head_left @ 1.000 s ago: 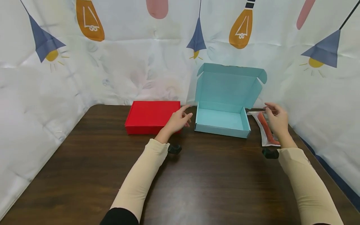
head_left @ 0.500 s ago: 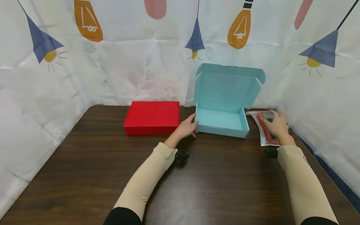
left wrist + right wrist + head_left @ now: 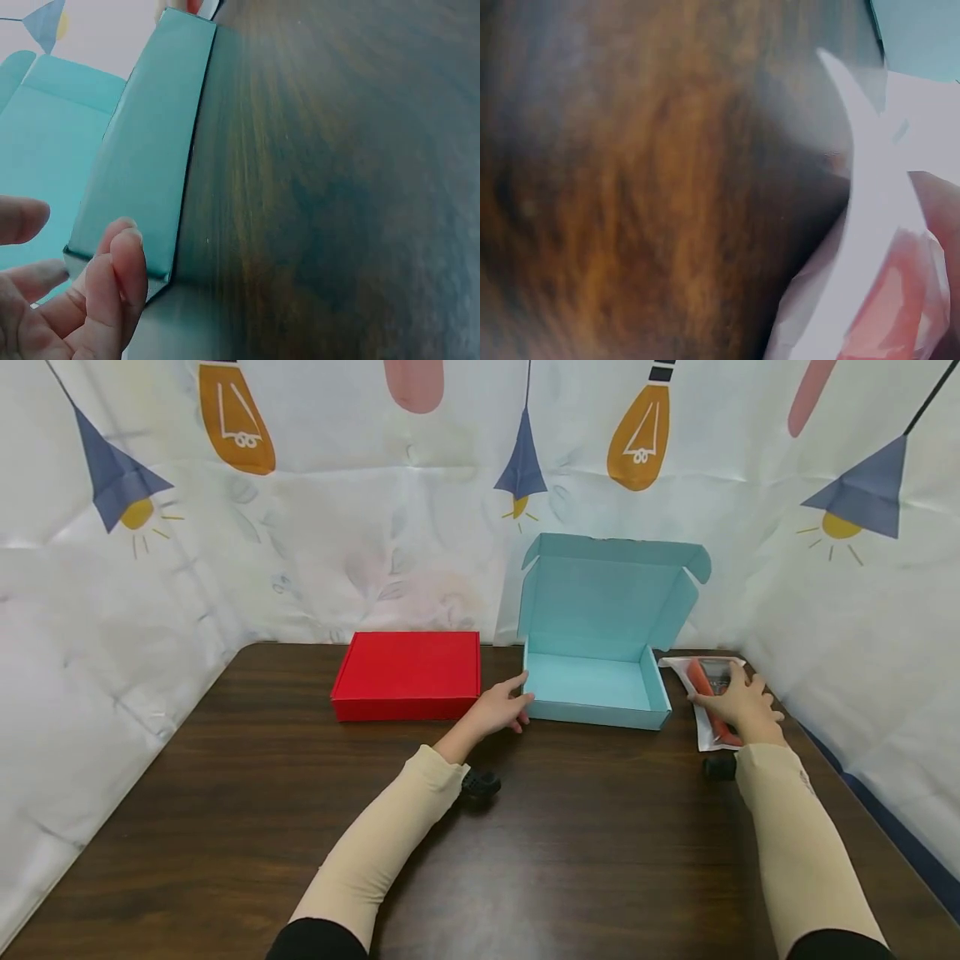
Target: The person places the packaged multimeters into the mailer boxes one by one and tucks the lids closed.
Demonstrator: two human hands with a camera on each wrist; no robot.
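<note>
An open teal cardboard box (image 3: 592,681) stands at the back of the table, lid raised. My left hand (image 3: 501,706) is at its front left corner; in the left wrist view the loosely bent fingers (image 3: 120,262) overlap the end of the box wall. A clear plastic packet (image 3: 703,727) with pale edges and an orange-red thing inside lies right of the box. My right hand (image 3: 742,706) spans the packet from above, thumb on its left and fingers on its far right. In the right wrist view the packet's white edge (image 3: 870,172) bends upward beside the hand.
A closed red box (image 3: 408,672) sits to the left of the teal box. The dark wooden table (image 3: 562,843) extends toward the person. A printed white cloth (image 3: 337,543) hangs behind and along both sides.
My left hand has moved right and nearer, from beside the red box to the teal box's corner. The right hand has lowered from above the packet and spread its fingers across it.
</note>
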